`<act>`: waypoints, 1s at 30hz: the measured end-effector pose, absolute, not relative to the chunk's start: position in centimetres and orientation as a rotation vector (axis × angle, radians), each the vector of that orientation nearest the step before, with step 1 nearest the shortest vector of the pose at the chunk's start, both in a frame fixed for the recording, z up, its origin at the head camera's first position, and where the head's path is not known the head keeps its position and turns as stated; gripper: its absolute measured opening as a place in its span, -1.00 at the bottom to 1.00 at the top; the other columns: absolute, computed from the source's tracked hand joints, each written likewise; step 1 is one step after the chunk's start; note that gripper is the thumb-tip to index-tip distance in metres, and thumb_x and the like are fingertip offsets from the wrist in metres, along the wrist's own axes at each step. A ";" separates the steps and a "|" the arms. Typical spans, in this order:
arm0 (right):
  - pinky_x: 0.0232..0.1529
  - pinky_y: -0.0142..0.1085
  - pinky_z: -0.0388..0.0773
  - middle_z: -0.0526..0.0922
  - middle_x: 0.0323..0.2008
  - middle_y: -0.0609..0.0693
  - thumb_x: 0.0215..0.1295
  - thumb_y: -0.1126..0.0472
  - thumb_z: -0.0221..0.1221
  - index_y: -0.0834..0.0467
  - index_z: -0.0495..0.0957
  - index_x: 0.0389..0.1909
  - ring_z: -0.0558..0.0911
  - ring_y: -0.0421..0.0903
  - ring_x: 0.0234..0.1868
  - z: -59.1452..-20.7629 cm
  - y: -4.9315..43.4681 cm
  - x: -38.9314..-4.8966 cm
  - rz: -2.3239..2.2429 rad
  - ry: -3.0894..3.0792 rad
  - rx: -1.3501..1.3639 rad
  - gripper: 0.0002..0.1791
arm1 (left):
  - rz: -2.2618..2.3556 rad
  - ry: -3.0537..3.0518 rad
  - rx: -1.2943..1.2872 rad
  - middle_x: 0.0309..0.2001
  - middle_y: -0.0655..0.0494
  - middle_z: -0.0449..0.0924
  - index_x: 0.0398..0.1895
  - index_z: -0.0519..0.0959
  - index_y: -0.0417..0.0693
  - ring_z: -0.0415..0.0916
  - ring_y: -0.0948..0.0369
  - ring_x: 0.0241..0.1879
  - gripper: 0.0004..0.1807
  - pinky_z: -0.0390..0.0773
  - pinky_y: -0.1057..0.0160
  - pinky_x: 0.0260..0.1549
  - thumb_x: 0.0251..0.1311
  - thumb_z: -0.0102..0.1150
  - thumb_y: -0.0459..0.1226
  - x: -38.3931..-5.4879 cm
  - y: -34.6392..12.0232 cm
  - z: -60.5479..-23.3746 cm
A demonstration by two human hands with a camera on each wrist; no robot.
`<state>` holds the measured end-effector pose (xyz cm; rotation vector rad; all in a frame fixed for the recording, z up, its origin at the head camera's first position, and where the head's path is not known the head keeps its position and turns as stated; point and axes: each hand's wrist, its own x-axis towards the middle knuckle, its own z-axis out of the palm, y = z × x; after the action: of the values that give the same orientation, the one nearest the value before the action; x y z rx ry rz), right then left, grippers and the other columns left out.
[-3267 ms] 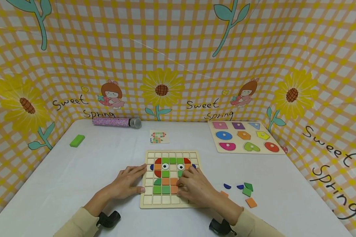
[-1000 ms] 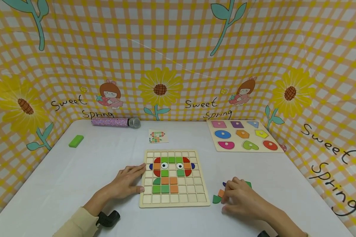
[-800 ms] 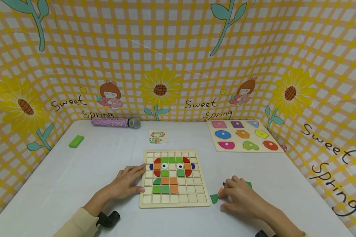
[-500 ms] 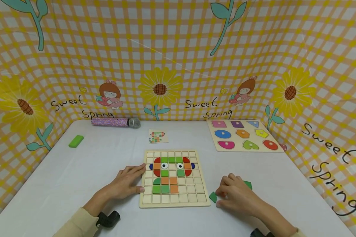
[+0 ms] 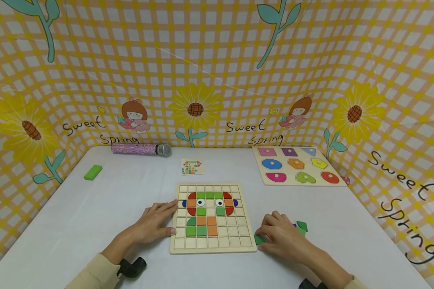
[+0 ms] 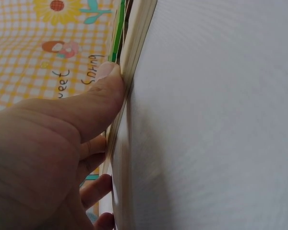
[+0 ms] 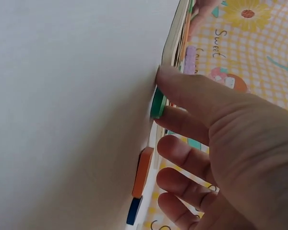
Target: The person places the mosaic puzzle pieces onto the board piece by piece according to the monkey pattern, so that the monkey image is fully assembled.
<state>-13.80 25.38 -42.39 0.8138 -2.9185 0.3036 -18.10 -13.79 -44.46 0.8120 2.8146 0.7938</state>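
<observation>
My left hand (image 5: 152, 224) rests against the left side of a wooden grid board (image 5: 235, 241), its fingertips and thumb touching the edge. Colored tiles (image 5: 201, 230) and two eye pieces (image 5: 219, 203) form a figure on the board. Beside the lower right edge, my right hand (image 5: 280, 236) pinches a green quarter-round tile (image 5: 258, 239) between thumb and index finger. The same green tile (image 7: 158, 102) lies on the table in the right wrist view, with the other fingers loosely bent. An orange tile (image 7: 143, 171) and a blue piece (image 7: 134, 211) sit close by.
More loose green tiles (image 5: 301, 226) lie right of my right hand, partly hidden. Behind the board lies a pattern card (image 5: 193, 166). A glittery microphone (image 5: 141, 149), a green block (image 5: 93, 172) and a knobbed shape puzzle (image 5: 299, 165) stand toward the back.
My right hand has left the board for the loose pieces, then shifted left, sliding the green quarter-round tile to the board's right edge. My left hand stays put.
</observation>
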 end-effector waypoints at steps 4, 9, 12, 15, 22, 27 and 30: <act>-0.25 -0.40 0.14 0.43 -0.42 -0.31 -0.11 -0.04 0.43 -0.08 0.71 -0.35 0.23 -0.33 -0.27 -42.6 25.3 -13.9 0.313 -2.891 0.836 -0.74 | 0.796 2.813 0.814 0.47 -0.03 0.08 0.40 0.20 -0.16 0.11 -0.09 0.32 -0.18 0.15 -0.16 0.12 0.13 0.23 -0.02 -18.1 -13.9 -44.4; -0.24 -0.38 0.18 0.45 -0.41 -0.30 -0.11 -0.02 0.44 -0.08 0.70 -0.35 0.24 -0.32 -0.27 -42.4 25.2 -14.0 0.311 -2.872 0.828 -0.74 | 0.794 2.808 0.806 0.47 -0.01 0.08 0.40 0.19 -0.15 0.10 -0.08 0.33 -0.18 0.14 -0.16 0.13 0.13 0.23 -0.02 -18.1 -13.8 -44.3; -0.23 -0.36 0.21 0.45 -0.41 -0.29 -0.12 -0.01 0.45 -0.08 0.70 -0.34 0.24 -0.32 -0.27 -42.1 24.8 -14.0 0.312 -2.857 0.801 -0.73 | 0.793 2.809 0.814 0.47 -0.02 0.09 0.40 0.19 -0.16 0.10 -0.07 0.33 -0.18 0.14 -0.17 0.14 0.13 0.23 -0.01 -18.0 -13.8 -44.2; -0.22 -0.36 0.23 0.46 -0.42 -0.28 -0.12 0.01 0.45 -0.06 0.71 -0.34 0.23 -0.32 -0.28 -41.8 24.0 -14.1 0.328 -2.842 0.788 -0.74 | 0.792 2.811 0.820 0.47 -0.04 0.09 0.40 0.20 -0.17 0.11 -0.08 0.33 -0.17 0.15 -0.18 0.13 0.13 0.22 0.00 -18.0 -13.8 -44.2; -0.20 -0.32 0.25 0.48 -0.39 -0.26 -0.12 0.02 0.44 -0.02 0.71 -0.34 0.26 -0.30 -0.25 -41.5 21.3 -14.7 0.327 -2.812 0.811 -0.74 | 0.784 2.804 0.806 0.47 -0.02 0.07 0.41 0.18 -0.14 0.09 -0.08 0.34 -0.17 0.14 -0.19 0.16 0.13 0.21 0.02 -18.1 -13.8 -44.2; -0.22 -0.33 0.25 0.52 -0.38 -0.21 -0.13 0.04 0.45 -0.02 0.72 -0.37 0.27 -0.27 -0.26 -41.6 19.5 -15.2 0.344 -2.751 0.873 -0.76 | 0.790 2.804 0.803 0.47 -0.01 0.08 0.41 0.19 -0.14 0.09 -0.08 0.34 -0.17 0.14 -0.19 0.16 0.13 0.21 0.02 -18.1 -13.8 -44.2; -0.22 -0.33 0.25 0.52 -0.39 -0.21 -0.12 0.04 0.44 -0.03 0.71 -0.38 0.27 -0.25 -0.26 -41.7 18.5 -15.5 0.348 -2.740 0.892 -0.77 | 0.786 2.807 0.815 0.47 -0.02 0.09 0.41 0.19 -0.15 0.09 -0.08 0.34 -0.18 0.14 -0.19 0.15 0.14 0.21 0.01 -18.1 -13.8 -44.2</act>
<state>-15.47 18.53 -41.71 0.8916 -2.7404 0.3485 -18.09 -13.78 -44.16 0.8146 2.8066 0.7859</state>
